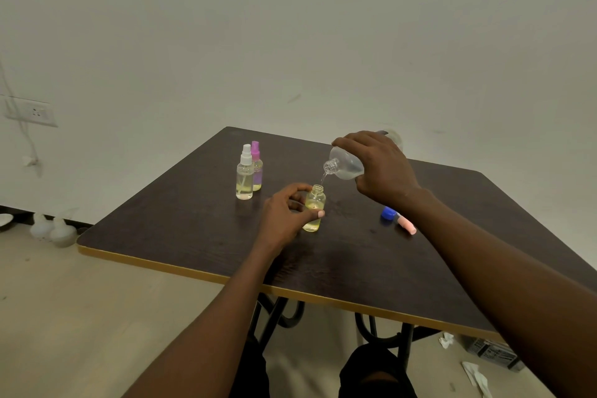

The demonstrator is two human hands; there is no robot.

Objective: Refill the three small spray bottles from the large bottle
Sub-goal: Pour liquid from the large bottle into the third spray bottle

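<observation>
My right hand (379,166) grips the large clear bottle (344,165), tilted with its open mouth down to the left. A thin stream of clear liquid falls from it toward the open neck of a small bottle (315,203) holding yellowish liquid. My left hand (284,215) holds that small bottle upright on the dark table (193,236), fingers curled round its body. Two other small spray bottles stand upright at the back left, one with a white sprayer (245,173), one with a pink sprayer (256,166) just behind it.
A blue cap (388,213) and a pink spray top (407,225) lie on the table to the right, just under my right forearm. White bulb-like objects (53,231) sit on the floor to the left. Crumpled paper and a box lie below right.
</observation>
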